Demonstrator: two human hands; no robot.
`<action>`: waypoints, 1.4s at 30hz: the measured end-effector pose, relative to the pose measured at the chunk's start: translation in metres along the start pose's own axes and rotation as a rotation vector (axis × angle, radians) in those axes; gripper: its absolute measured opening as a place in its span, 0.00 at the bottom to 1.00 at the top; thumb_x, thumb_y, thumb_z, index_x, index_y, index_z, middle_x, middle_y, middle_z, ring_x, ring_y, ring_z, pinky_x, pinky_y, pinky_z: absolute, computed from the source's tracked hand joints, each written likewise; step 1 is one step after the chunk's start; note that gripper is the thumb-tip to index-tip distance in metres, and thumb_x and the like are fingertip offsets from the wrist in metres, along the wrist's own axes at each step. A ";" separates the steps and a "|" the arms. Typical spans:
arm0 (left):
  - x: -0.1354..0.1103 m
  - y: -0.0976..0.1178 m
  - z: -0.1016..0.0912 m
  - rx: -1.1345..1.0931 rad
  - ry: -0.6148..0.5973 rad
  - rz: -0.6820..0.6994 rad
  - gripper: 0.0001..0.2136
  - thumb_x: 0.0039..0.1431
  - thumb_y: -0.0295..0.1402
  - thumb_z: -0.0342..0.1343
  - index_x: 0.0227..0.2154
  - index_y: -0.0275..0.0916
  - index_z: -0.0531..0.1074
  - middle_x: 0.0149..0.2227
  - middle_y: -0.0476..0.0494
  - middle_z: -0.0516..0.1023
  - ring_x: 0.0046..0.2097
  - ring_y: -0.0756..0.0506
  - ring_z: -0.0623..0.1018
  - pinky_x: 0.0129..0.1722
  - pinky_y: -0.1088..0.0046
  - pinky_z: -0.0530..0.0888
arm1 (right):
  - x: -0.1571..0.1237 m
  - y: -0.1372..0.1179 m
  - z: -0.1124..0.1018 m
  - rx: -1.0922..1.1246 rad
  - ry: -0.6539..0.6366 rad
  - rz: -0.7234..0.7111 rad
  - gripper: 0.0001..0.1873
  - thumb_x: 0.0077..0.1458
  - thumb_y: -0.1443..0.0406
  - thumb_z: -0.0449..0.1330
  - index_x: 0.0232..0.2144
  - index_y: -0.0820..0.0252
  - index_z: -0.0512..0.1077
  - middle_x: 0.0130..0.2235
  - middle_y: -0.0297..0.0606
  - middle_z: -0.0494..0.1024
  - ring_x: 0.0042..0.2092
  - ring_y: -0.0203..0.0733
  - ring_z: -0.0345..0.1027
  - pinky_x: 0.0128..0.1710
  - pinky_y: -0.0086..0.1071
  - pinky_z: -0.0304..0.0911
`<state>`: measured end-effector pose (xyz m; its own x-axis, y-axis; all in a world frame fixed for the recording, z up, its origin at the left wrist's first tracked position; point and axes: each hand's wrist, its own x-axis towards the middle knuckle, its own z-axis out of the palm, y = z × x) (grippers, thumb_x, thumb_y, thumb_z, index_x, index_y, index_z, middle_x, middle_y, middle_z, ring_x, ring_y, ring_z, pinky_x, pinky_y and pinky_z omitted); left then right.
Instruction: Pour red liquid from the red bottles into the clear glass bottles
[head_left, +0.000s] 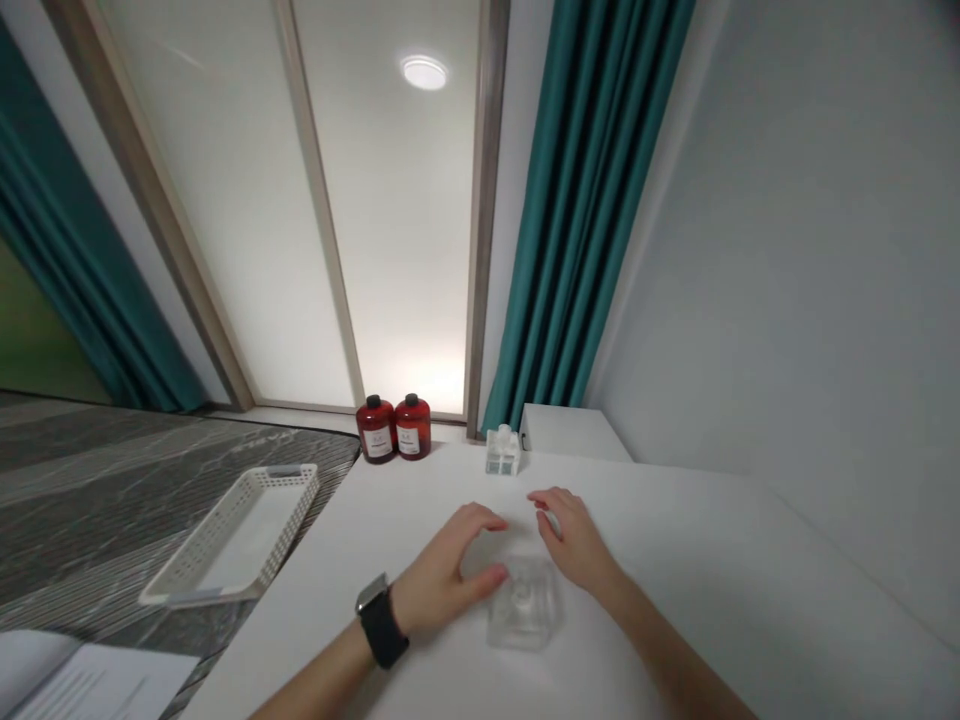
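A clear, squarish transparent container point(523, 605) rests on the white table point(420, 530), slightly blurred, so its details are hard to make out. My left hand point(450, 570), with a dark-strapped watch point(382, 620) on the wrist, hovers at its left side. The fingers and thumb are spread in a curve, the thumb tip by the container's upper left edge; I cannot tell whether it touches. Beyond the container's far right corner is my right hand point(574, 535), its thumb and fingers apart with nothing between them.
Two red bottles point(394, 428) with black caps stand at the table's far left corner. A small white and clear bottle-like item point(503, 450) stands near a white box point(574, 432) at the back. Left of the table lie a white basket point(240, 535) and an open book point(97, 680).
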<state>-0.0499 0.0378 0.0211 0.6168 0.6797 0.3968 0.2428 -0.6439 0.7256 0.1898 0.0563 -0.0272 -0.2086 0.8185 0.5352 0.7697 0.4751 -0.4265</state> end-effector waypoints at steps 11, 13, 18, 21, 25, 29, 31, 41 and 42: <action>-0.025 -0.024 0.037 -0.065 -0.109 -0.083 0.34 0.48 0.28 0.64 0.59 0.47 0.59 0.56 0.39 0.68 0.56 0.35 0.70 0.59 0.54 0.67 | -0.036 0.053 -0.066 -0.040 -0.029 0.217 0.07 0.59 0.67 0.50 0.41 0.58 0.65 0.36 0.41 0.75 0.39 0.45 0.70 0.42 0.41 0.65; -0.030 -0.031 0.041 -0.054 -0.092 -0.110 0.36 0.49 0.29 0.64 0.61 0.48 0.56 0.58 0.38 0.67 0.58 0.35 0.69 0.60 0.52 0.66 | -0.043 0.054 -0.074 -0.034 -0.089 0.233 0.07 0.56 0.67 0.54 0.39 0.57 0.64 0.36 0.38 0.74 0.39 0.43 0.70 0.42 0.39 0.66; -0.036 -0.040 0.043 -0.068 -0.079 -0.192 0.42 0.46 0.29 0.67 0.63 0.48 0.52 0.61 0.37 0.65 0.60 0.34 0.67 0.62 0.49 0.62 | -0.053 0.052 -0.089 -0.032 -0.239 0.272 0.10 0.47 0.69 0.61 0.32 0.56 0.64 0.36 0.35 0.72 0.37 0.41 0.68 0.38 0.35 0.65; -0.035 -0.038 0.040 -0.085 -0.078 -0.215 0.42 0.46 0.29 0.67 0.63 0.47 0.53 0.59 0.37 0.67 0.60 0.34 0.68 0.62 0.49 0.62 | -0.056 0.054 -0.093 -0.044 -0.289 0.299 0.14 0.41 0.70 0.63 0.31 0.56 0.65 0.36 0.35 0.72 0.36 0.42 0.66 0.37 0.34 0.63; -0.033 -0.034 0.037 -0.070 -0.086 -0.186 0.36 0.48 0.29 0.65 0.60 0.47 0.57 0.57 0.39 0.69 0.59 0.35 0.70 0.61 0.49 0.64 | -0.058 0.055 -0.091 -0.051 -0.311 0.314 0.12 0.39 0.73 0.61 0.28 0.56 0.65 0.32 0.33 0.72 0.34 0.41 0.65 0.36 0.34 0.60; -0.031 -0.028 0.035 -0.066 -0.090 -0.186 0.34 0.48 0.29 0.65 0.58 0.46 0.60 0.56 0.38 0.71 0.58 0.34 0.71 0.60 0.50 0.66 | -0.053 0.050 -0.087 -0.022 -0.251 0.301 0.10 0.41 0.73 0.59 0.28 0.56 0.66 0.30 0.32 0.72 0.33 0.41 0.65 0.37 0.35 0.60; -0.030 -0.024 0.034 -0.071 -0.072 -0.213 0.34 0.47 0.28 0.65 0.58 0.46 0.60 0.56 0.38 0.71 0.57 0.34 0.71 0.60 0.49 0.66 | -0.049 0.047 -0.085 0.014 -0.183 0.291 0.07 0.46 0.70 0.58 0.30 0.56 0.66 0.31 0.33 0.72 0.34 0.42 0.66 0.38 0.35 0.61; -0.028 -0.020 0.030 -0.007 0.086 -0.163 0.34 0.50 0.31 0.66 0.59 0.46 0.60 0.55 0.36 0.69 0.56 0.34 0.70 0.58 0.49 0.67 | -0.035 0.000 -0.067 0.335 0.237 0.153 0.09 0.62 0.59 0.54 0.39 0.56 0.69 0.36 0.40 0.74 0.39 0.43 0.69 0.39 0.35 0.67; -0.027 -0.019 0.028 0.017 0.098 -0.143 0.33 0.50 0.31 0.65 0.60 0.46 0.60 0.55 0.36 0.69 0.56 0.34 0.69 0.58 0.49 0.67 | -0.035 -0.007 -0.068 0.358 0.252 0.124 0.08 0.62 0.59 0.54 0.39 0.56 0.70 0.36 0.40 0.74 0.39 0.43 0.70 0.39 0.35 0.67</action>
<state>-0.0499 0.0217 -0.0194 0.4995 0.7952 0.3437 0.3359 -0.5435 0.7693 0.2325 0.0027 0.0064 0.0594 0.7932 0.6061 0.5134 0.4964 -0.6999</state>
